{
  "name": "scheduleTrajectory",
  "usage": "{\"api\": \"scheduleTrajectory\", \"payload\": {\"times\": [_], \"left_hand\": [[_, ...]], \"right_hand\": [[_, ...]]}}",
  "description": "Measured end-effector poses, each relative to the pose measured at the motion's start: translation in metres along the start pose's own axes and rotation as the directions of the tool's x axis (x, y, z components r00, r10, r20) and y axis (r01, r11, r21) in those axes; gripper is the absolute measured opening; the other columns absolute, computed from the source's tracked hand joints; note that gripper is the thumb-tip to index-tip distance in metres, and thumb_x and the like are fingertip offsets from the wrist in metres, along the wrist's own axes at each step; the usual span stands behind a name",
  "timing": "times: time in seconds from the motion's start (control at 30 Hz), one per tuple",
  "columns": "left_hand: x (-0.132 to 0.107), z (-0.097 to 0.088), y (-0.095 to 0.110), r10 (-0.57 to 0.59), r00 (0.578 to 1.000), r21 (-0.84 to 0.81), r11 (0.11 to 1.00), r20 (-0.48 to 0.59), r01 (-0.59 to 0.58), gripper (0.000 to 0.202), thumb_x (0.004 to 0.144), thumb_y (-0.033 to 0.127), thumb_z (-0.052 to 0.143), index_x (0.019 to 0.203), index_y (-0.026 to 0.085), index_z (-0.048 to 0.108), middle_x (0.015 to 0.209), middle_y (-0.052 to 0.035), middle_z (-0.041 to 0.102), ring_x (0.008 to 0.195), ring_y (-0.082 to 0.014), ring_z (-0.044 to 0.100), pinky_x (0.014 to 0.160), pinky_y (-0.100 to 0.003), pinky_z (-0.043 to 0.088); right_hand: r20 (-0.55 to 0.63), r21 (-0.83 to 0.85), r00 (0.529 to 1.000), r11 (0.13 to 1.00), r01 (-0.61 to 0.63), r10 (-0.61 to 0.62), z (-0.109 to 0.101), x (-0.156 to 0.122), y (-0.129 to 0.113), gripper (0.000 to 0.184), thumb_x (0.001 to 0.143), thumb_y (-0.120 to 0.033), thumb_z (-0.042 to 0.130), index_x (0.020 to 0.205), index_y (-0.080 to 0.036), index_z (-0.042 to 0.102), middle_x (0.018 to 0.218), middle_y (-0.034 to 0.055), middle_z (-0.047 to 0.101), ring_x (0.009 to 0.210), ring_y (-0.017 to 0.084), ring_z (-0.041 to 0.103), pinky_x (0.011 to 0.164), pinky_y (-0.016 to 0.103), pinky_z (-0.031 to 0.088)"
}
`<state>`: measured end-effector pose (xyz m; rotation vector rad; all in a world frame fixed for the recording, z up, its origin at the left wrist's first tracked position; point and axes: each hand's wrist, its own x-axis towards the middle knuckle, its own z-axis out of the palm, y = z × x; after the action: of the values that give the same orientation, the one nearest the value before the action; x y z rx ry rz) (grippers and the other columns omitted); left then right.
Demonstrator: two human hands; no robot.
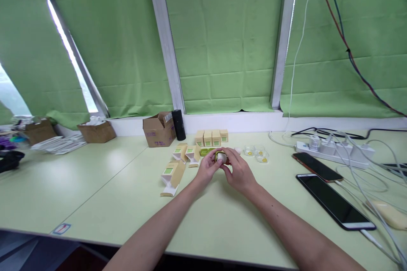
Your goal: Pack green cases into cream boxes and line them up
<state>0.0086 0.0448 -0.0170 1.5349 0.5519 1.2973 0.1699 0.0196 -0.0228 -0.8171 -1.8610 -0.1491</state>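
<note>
Between my fingertips, above the table, is a small green case with a white rounded piece (pixel 221 158) in it. My left hand (pixel 206 168) grips it from the left, its thumb against the front. From the other side my right hand (pixel 241 172) closes on it, fingers over the top; they hide part of it. Just behind my hands lie small green pieces (pixel 204 151). Open cream boxes with green labels (pixel 173 172) lie to the left, flaps out. Clear plastic cups with yellow spots (pixel 262 156) stand to the right, near a partly hidden pinkish round thing (pixel 238 150).
Several closed cream boxes (pixel 207 137) stand in a row at the back. A cardboard carton (pixel 159 130) and a black cylinder (pixel 178 125) are left of them. On the right lie two phones (pixel 333 201), a power strip (pixel 333 154) and tangled cables.
</note>
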Motion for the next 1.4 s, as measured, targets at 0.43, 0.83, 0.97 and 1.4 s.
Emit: {"api": "scheduleTrajectory", "payload": {"times": [0.43, 0.83, 0.97, 1.4], "left_hand": [[0.002, -0.003, 0.004, -0.079, 0.997, -0.276, 0.958, -0.005, 0.075, 0.057, 0.083, 0.037, 0.084, 0.13, 0.017, 0.058, 0.12, -0.0151, 0.072, 0.092, -0.0223, 0.074, 0.091, -0.04, 0.056], [0.006, -0.013, 0.008, -0.158, 0.985, -0.353, 0.927, -0.071, 0.123, 0.05, 0.084, 0.025, 0.082, 0.128, 0.018, 0.059, 0.123, -0.0128, 0.072, 0.102, -0.0255, 0.075, 0.096, -0.038, 0.055], [0.005, -0.014, 0.008, -0.174, 0.981, -0.381, 0.915, -0.082, 0.13, 0.046, 0.084, 0.02, 0.08, 0.126, 0.017, 0.061, 0.119, -0.012, 0.074, 0.104, -0.0264, 0.075, 0.098, -0.039, 0.055], [0.013, -0.023, 0.002, -0.239, 0.949, -0.476, 0.872, -0.208, 0.115, 0.024, 0.098, 0.019, 0.055, 0.121, 0.013, 0.06, 0.115, -0.0167, 0.076, 0.097, -0.0276, 0.078, 0.094, -0.042, 0.058]], "right_hand": [[0.03, -0.198, 0.977, 0.959, -0.202, 0.212, -0.013, 0.004, 0.007, 0.039, 0.094, -0.021, 0.056, 0.133, -0.019, 0.057, 0.121, 0.0136, 0.068, 0.106, 0.029, 0.064, 0.082, 0.041, 0.056], [0.016, -0.824, 0.711, 0.412, -0.389, 0.703, -0.071, 0.005, 0.08, 0.027, 0.086, -0.011, 0.057, 0.102, -0.011, 0.078, 0.111, 0.0232, 0.065, 0.113, 0.037, 0.052, 0.088, 0.045, 0.033], [0.059, -0.802, 0.642, 0.419, -0.425, 0.764, -0.067, 0.001, 0.086, 0.026, 0.086, -0.013, 0.06, 0.104, -0.01, 0.078, 0.114, 0.0252, 0.062, 0.117, 0.039, 0.049, 0.091, 0.046, 0.033], [0.349, -0.293, 0.625, 0.715, -0.634, 0.698, -0.035, 0.002, 0.065, 0.052, 0.069, -0.001, 0.064, 0.117, -0.021, 0.06, 0.125, 0.0106, 0.056, 0.092, 0.019, 0.061, 0.071, 0.027, 0.041]]}}
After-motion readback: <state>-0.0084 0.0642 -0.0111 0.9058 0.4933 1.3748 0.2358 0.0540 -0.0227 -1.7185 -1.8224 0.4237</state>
